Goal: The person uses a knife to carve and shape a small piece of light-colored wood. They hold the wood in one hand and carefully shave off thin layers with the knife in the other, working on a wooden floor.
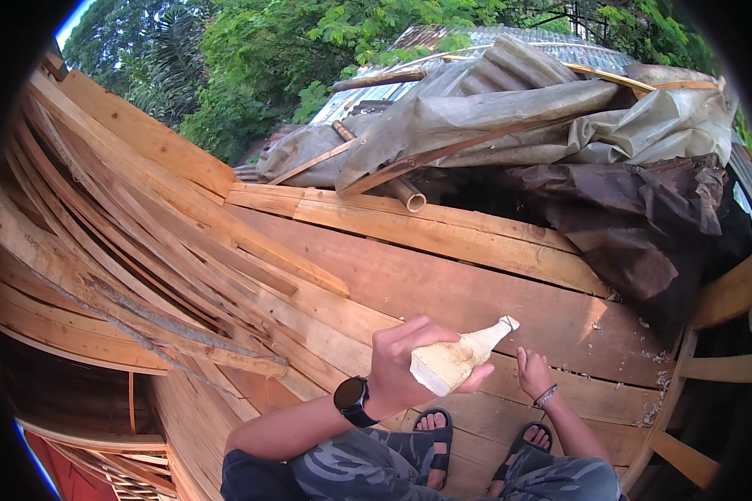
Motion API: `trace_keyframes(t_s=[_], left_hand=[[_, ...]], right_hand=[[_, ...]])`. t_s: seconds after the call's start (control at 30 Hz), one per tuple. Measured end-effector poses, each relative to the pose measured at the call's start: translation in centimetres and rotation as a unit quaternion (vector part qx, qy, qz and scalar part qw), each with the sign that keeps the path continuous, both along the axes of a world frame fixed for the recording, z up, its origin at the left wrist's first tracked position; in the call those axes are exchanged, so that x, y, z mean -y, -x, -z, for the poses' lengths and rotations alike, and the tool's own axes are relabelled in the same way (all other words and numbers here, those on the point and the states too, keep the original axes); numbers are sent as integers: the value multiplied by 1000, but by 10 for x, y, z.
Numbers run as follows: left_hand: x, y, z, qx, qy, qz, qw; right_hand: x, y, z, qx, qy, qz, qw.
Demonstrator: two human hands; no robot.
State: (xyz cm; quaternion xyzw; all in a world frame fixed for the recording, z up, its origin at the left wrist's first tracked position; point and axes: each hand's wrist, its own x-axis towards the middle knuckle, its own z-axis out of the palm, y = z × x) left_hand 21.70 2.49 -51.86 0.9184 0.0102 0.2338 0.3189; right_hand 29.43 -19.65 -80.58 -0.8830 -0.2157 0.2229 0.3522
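**Carved wood piece held over planks**

No container is seen; loose wood chips (643, 367) are scattered on the planks (443, 284) to the right.

A pale carved wood piece (459, 357) is held in the left hand (409, 367), near the middle of the scene and above the planks. Its near end is thick and cut flat, showing light, fresh grain. It narrows toward the far right into a slim neck that ends in a small flared tip. The surface is smooth and cream-coloured, with faint knife facets. The left fingers (422, 327) are wrapped over the thick end, the thumb underneath. A black watch (353, 399) is worn on that wrist.

The right hand (533, 374) is lowered just right of the piece, apart from it, with its fingers loosely extended and nothing in them. A bracelet (546, 396) is worn at the wrist.

Sandalled feet (434, 434) are seen on the planks below. Bent strips (117, 250) are stacked at the left; tarps (510, 117) and a bamboo pole (393, 184) lie at the far side.
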Motion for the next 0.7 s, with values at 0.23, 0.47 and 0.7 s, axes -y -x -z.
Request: trace_keyframes(t_s=[0.23, 0.47, 0.7], left_hand=[[4, -4, -1, -2, -3, 13, 1000], [9, -2, -3, -6, -30, 21, 999], [10, -5, -5, -7, -33, 48, 998]], right_hand=[[16, 11, 17, 4, -9, -15, 1000], [4, 9, 1, -16, -23, -9, 1000], [23, 17, 12, -48, 4, 8, 999]])
